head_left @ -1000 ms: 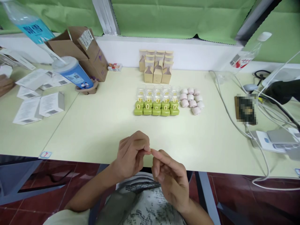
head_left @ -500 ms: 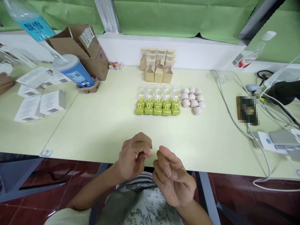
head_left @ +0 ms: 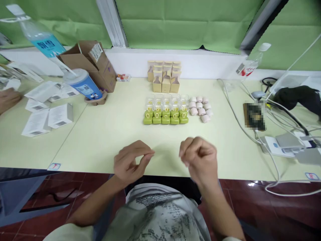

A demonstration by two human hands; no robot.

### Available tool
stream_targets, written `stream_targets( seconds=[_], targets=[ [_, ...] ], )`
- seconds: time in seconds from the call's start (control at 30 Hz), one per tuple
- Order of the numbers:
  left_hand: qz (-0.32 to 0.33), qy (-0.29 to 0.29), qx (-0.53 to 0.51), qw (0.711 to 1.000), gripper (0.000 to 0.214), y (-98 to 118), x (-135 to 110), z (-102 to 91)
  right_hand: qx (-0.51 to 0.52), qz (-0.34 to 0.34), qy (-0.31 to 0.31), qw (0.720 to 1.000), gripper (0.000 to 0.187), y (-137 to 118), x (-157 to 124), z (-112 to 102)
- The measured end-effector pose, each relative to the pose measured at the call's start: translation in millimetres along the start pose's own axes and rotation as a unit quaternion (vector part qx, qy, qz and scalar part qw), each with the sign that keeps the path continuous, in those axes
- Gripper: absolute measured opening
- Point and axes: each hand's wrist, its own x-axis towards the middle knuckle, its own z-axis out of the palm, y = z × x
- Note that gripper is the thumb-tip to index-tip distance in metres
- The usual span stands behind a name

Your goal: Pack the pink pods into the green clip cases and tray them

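My left hand (head_left: 132, 161) hovers over the table's front part, thumb and fingertips pressed in a pinch. Anything between them is too small to make out. To its right, my right hand (head_left: 200, 159) is raised with fingers curled in, somewhat blurred; what it may hold is hidden. Both are apart from the goods on the table. Beyond them sit rows of small glossy green containers (head_left: 166, 119) with pale yellow loops on top. Behind these stand clear plastic pieces (head_left: 167, 100) with yellow spots. Several pale pink rounded pieces (head_left: 199, 105) lie to the right.
Several open beige cartons (head_left: 166, 82) stand against the wall. At left are a brown cardboard box (head_left: 100, 67), a blue cup (head_left: 86, 85), a large bottle (head_left: 45, 43) and white boxes (head_left: 60, 115). Another person's hand (head_left: 9, 99) rests far left. Cables (head_left: 234, 113) and a bottle (head_left: 252, 65) occupy the right.
My hands have moved apart: the left slightly leftward, the right up and to the right, its fingers now curled with the palm turned away. The camera view has shifted slightly.
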Motion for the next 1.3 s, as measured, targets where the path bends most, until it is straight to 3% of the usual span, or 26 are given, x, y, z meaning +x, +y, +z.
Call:
stream_targets(
  seconds=[0.1, 0.13, 0.2, 0.3, 0.37, 0.43, 0.53, 0.63, 0.73, 0.83, 1.07, 1.3],
  targets=[
    [-0.056, 0.022, 0.003, 0.998, 0.009, -14, -3, -8.2, -0.169, -0.062, 0.036, 0.983, 0.035, -18, 35, -33],
    [-0.105, 0.022, 0.004, 0.994, 0.007, -21, -2, -11.7, -0.219, -0.071, 0.039, 0.972, 0.041, -21, 45, -47],
    [-0.207, 0.018, -0.008, 0.978, 0.024, -38, 1, -19.1, -0.323, -0.054, 0.044, 0.944, 0.053, -21, 60, -73],
    [-0.291, -0.003, 0.01, 0.957, 0.041, -78, 6, -25.4, -0.459, -0.047, 0.042, 0.886, 0.061, -9, 75, -106],
    [-0.305, -0.006, 0.045, 0.951, 0.034, -109, 7, -24.0, -0.519, -0.078, 0.015, 0.851, 0.053, 4, 84, -118],
    [-0.314, -0.047, 0.064, 0.946, 0.052, -137, 6, -19.0, -0.573, -0.106, -0.047, 0.811, 0.057, 18, 92, -123],
    [-0.33, -0.129, 0.075, 0.932, 0.07, -160, 3, -10.4, -0.67, -0.111, -0.142, 0.72, 0.07, 34, 102, -118],
    [-0.317, -0.16, 0.1, 0.93, 0.068, -164, 5, -5.5, -0.752, -0.085, -0.18, 0.628, 0.077, 42, 109, -108],
    [-0.287, -0.185, 0.124, 0.932, 0.062, -163, 9, -4.1, -0.788, -0.053, -0.198, 0.58, 0.085, 44, 115, -100],
    [-0.282, -0.216, 0.148, 0.923, 0.062, -165, 12, -3.8, -0.784, -0.041, -0.222, 0.578, 0.083, 45, 121, -98],
    [-0.249, -0.259, 0.154, 0.92, 0.064, -170, 12, -3.1, -0.757, -0.049, -0.233, 0.608, 0.069, 47, 125, -101],
    [-0.25, -0.269, 0.142, 0.919, 0.055, -139, -10, -4.0, -0.752, -0.061, -0.256, 0.605, 0.064, 37, 93, -103]
  ],
)
